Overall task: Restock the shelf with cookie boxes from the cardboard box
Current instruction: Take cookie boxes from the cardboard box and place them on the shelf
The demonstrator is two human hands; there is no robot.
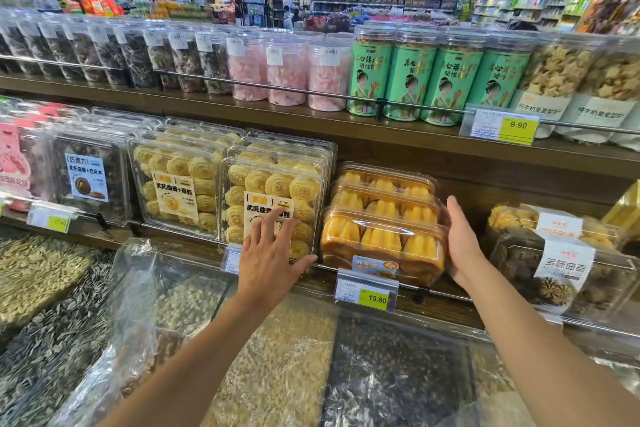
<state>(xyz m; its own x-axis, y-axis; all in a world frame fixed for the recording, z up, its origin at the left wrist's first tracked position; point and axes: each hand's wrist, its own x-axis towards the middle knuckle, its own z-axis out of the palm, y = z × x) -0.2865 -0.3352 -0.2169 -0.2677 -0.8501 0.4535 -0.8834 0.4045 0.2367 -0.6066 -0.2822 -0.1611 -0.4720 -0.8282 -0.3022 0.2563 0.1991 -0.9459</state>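
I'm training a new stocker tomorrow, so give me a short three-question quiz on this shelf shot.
1. True or false: the left hand grips a green canister.
2. The right hand lies flat against: A) a pink candy jar, B) the stack of orange cake boxes, C) a seed bin.
3. Fill in: the price tag below that stack reads ____.
Key: 1 false, its spread fingers touch the front swirl cookie box; 2 B; 3 15.80.
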